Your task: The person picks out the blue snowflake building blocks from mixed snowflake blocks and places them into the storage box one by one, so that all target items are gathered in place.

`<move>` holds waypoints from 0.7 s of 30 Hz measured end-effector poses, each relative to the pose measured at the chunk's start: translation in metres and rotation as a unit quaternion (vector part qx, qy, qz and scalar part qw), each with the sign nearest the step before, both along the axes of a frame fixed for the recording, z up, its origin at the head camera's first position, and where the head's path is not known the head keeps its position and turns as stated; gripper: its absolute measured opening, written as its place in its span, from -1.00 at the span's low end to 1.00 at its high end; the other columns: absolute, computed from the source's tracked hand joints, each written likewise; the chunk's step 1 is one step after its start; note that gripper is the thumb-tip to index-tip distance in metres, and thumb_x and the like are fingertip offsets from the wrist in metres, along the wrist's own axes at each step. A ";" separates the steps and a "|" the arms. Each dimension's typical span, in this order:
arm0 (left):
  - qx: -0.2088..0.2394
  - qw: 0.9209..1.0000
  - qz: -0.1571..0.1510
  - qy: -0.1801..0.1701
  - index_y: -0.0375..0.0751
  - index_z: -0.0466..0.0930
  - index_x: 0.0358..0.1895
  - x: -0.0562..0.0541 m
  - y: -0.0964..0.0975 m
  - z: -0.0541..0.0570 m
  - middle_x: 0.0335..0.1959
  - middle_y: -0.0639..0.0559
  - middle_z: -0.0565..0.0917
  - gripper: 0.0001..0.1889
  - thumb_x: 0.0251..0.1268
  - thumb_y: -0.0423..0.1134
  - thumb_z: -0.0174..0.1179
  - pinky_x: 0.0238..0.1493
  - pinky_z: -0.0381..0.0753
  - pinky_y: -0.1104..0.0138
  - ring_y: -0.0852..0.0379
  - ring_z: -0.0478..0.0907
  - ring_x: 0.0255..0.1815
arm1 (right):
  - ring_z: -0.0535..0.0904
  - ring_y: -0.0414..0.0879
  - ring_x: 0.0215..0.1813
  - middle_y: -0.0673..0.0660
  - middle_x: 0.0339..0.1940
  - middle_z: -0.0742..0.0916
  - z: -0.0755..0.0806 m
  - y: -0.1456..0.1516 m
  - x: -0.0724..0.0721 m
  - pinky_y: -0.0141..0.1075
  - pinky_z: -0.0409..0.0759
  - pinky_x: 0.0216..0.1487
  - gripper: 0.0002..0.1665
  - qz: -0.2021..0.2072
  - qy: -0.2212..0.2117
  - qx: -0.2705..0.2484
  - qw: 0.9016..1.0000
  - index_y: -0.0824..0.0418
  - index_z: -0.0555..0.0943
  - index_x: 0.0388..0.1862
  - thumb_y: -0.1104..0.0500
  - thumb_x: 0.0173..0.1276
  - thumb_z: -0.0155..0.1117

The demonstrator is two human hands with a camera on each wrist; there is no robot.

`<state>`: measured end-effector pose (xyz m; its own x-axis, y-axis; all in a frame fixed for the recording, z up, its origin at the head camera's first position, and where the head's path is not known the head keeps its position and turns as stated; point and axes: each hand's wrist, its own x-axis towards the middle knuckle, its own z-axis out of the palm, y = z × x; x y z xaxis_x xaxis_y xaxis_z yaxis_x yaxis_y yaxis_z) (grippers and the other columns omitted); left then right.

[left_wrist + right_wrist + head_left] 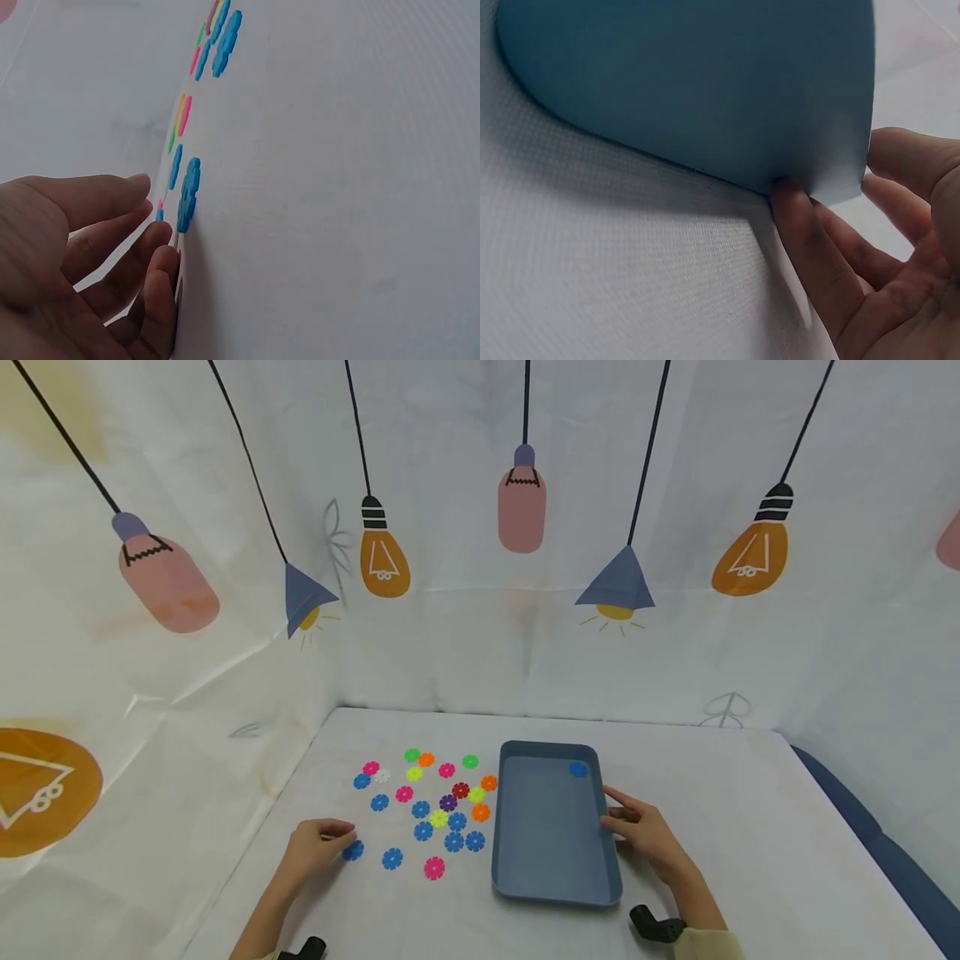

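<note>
Beside a blue notched plastic disc (pixel 353 850) at the left of the table, my left hand (pixel 318 846) hovers low with bent fingers. In the left wrist view a gap shows between its fingertips and the nearest blue disc (pixel 189 195), and nothing is held. My right hand (pixel 648 835) grips the right side of a blue-grey tray (pixel 557 860), thumb over the rim. The right wrist view shows other fingers (pixel 802 232) against the outer wall near its base. One blue disc (pixel 578 769) lies inside, toward the far right corner.
Several notched discs in blue, pink, yellow, green, orange and other colours, such as a pink disc (pixel 434 867), lie scattered left of the tray on the white tabletop (pixel 720 810). A lamp-patterned curtain (pixel 465 643) hangs behind.
</note>
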<state>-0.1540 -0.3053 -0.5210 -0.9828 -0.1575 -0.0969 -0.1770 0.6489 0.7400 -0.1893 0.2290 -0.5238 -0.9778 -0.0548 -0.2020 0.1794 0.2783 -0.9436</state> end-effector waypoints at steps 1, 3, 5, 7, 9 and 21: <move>0.001 1.000 -0.002 -0.001 -0.32 0.72 -0.16 0.001 -0.002 0.000 -0.28 -0.04 0.71 -0.74 0.17 -0.20 0.38 -0.22 0.64 0.23 0.07 0.61 -0.27 | 0.57 0.05 0.01 0.31 0.10 0.60 -0.001 0.000 0.000 -0.11 0.66 -0.16 -0.22 -0.002 0.001 0.001 1.000 0.14 0.36 0.45 0.15 0.27 0.40; 0.005 1.000 -0.002 -0.008 -0.32 0.72 -0.16 0.004 -0.005 -0.002 -0.30 -0.02 0.71 -0.72 0.11 -0.22 0.42 -0.25 0.63 0.27 0.09 0.61 -0.29 | 0.57 0.05 0.01 0.31 0.10 0.61 -0.001 0.000 0.001 -0.10 0.66 -0.16 -0.23 -0.005 0.002 0.001 1.000 0.14 0.36 0.45 0.16 0.27 0.40; 0.010 1.000 -0.002 -0.015 -0.32 0.72 -0.16 0.006 -0.008 -0.003 -0.32 0.00 0.71 -0.69 0.06 -0.22 0.46 -0.27 0.61 0.29 0.10 0.60 -0.31 | 0.57 0.05 0.01 0.31 0.09 0.61 -0.001 -0.001 0.000 -0.10 0.66 -0.15 -0.24 -0.006 0.004 -0.001 1.000 0.14 0.37 0.44 0.17 0.27 0.40; 0.014 1.000 -0.005 -0.024 -0.33 0.71 -0.14 0.008 -0.009 -0.004 -0.31 0.01 0.70 -0.64 -0.01 -0.21 0.49 -0.28 0.61 0.30 0.10 0.59 -0.32 | 0.57 0.05 0.01 0.30 0.08 0.62 -0.001 -0.001 0.001 -0.09 0.66 -0.14 -0.24 -0.005 0.006 -0.002 1.000 0.14 0.37 0.44 0.17 0.27 0.40; 0.011 0.999 -0.009 -0.033 -0.31 0.71 -0.11 0.008 -0.009 -0.006 -0.30 0.03 0.68 -0.59 -0.06 -0.17 0.52 -0.29 0.60 0.30 0.11 0.56 -0.33 | 0.57 0.05 0.01 0.30 0.07 0.62 -0.001 -0.002 0.001 -0.08 0.66 -0.12 -0.24 -0.004 0.009 -0.005 1.000 0.16 0.37 0.44 0.17 0.27 0.40; -0.052 0.998 -0.028 -0.031 -0.17 0.75 -0.14 0.004 0.000 -0.007 -0.42 0.07 0.56 -0.58 -0.14 -0.11 0.56 -0.42 0.41 0.30 0.10 0.40 -0.38 | 0.57 0.05 0.04 0.31 0.08 0.63 -0.001 -0.003 0.002 -0.05 0.64 -0.09 -0.24 -0.018 0.009 -0.014 1.000 0.15 0.37 0.44 0.18 0.27 0.40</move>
